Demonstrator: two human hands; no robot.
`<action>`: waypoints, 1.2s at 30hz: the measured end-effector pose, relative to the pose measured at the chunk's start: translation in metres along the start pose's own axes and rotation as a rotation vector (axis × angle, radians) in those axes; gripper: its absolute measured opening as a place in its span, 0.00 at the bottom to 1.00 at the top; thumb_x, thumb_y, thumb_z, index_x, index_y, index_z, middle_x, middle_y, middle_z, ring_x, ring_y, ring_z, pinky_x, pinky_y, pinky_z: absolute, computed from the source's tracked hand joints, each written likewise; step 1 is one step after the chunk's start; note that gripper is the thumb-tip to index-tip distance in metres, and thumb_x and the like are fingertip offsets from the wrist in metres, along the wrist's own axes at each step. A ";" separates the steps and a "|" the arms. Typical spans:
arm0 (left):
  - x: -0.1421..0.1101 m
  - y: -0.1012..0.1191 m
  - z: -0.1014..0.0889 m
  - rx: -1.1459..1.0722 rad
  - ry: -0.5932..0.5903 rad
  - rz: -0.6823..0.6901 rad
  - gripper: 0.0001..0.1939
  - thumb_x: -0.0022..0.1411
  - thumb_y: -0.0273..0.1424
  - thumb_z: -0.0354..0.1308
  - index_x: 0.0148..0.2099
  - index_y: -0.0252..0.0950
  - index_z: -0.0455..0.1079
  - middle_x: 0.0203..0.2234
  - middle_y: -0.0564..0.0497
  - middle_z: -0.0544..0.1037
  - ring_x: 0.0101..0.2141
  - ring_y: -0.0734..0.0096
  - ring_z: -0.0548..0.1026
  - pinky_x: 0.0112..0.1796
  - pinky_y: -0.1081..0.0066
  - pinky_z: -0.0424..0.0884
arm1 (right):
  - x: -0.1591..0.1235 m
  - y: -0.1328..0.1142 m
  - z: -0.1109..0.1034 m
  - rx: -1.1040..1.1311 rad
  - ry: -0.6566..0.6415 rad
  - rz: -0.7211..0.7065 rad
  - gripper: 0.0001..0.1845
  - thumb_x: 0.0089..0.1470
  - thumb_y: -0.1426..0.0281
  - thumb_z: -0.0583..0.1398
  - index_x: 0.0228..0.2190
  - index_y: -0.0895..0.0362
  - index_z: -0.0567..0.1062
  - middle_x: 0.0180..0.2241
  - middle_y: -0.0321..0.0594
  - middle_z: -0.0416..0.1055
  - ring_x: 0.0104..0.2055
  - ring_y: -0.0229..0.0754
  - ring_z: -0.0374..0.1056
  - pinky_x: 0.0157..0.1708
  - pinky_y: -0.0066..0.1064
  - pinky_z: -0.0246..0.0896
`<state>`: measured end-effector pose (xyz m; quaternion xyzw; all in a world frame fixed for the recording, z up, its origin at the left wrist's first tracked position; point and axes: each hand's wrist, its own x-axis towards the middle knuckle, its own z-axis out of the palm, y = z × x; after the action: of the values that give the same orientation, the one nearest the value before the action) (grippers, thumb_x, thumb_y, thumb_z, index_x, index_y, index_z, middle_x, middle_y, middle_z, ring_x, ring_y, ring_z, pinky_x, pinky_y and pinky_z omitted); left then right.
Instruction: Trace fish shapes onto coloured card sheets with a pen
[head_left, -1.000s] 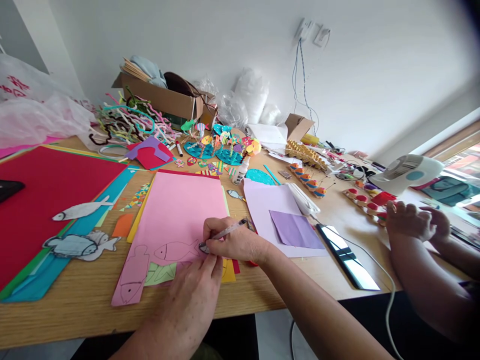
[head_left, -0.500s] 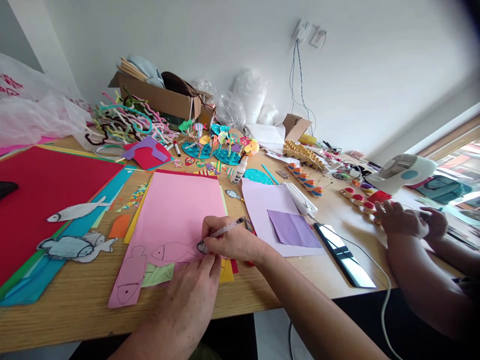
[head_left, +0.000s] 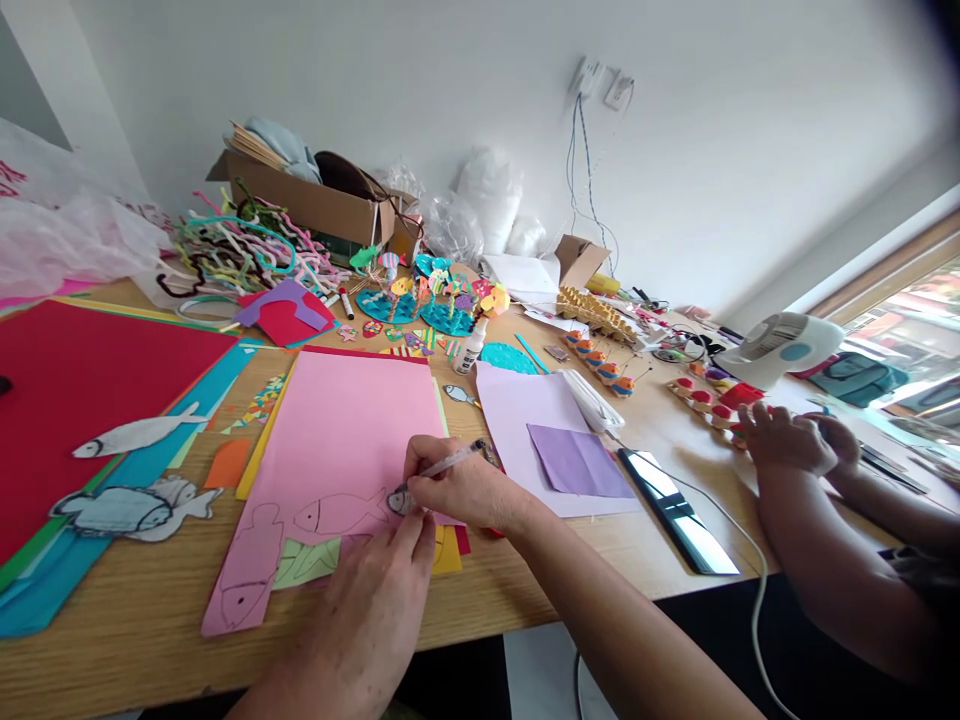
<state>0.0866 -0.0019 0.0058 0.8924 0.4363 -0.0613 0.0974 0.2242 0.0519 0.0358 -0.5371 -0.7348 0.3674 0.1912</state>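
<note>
A slim clear-barrelled pen (head_left: 454,460) is gripped in my right hand (head_left: 463,490), its tip hidden behind the fingers. Below it, a small fish cutout (head_left: 398,500) lies on the pink paper (head_left: 352,410), partly covered by my hands. My left hand (head_left: 375,595) rests flat over the paper's lower edge, fingers stretched out and fingertips beside the cutout. Two fish outlines are drawn in the pink paper's lower left part. Green and yellow paper shows from underneath.
White fish cutouts (head_left: 135,434) lie left on red paper (head_left: 112,370) and blue sheets. Lilac paper (head_left: 517,420), a glue bottle (head_left: 470,350) and a phone (head_left: 679,515) are to the right. Another person's hands (head_left: 795,440) work at far right, near a white fan-like device (head_left: 780,350).
The view has shifted slightly, moving the tabletop things a little left. My hands remain at the small fish cutout, the pen still in my right hand. More of the cutout shows.
</note>
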 end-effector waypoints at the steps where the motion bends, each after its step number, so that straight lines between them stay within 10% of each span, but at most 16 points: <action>1: 0.000 0.000 0.001 -0.001 0.004 0.000 0.34 0.58 0.10 0.39 0.64 0.35 0.59 0.55 0.42 0.70 0.50 0.58 0.73 0.49 0.59 0.70 | 0.000 0.000 0.000 -0.002 0.003 0.005 0.06 0.43 0.79 0.58 0.23 0.56 0.66 0.20 0.28 0.64 0.23 0.32 0.60 0.20 0.21 0.51; 36: -0.001 -0.001 0.003 -0.010 -0.004 0.000 0.38 0.54 0.08 0.34 0.65 0.33 0.57 0.58 0.41 0.67 0.50 0.58 0.72 0.48 0.59 0.69 | -0.010 0.009 -0.010 0.010 0.051 0.023 0.07 0.42 0.80 0.56 0.22 0.57 0.67 0.19 0.28 0.63 0.23 0.32 0.59 0.21 0.21 0.51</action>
<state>0.0852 -0.0033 0.0035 0.8919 0.4362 -0.0609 0.1025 0.2400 0.0477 0.0363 -0.5538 -0.7217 0.3594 0.2082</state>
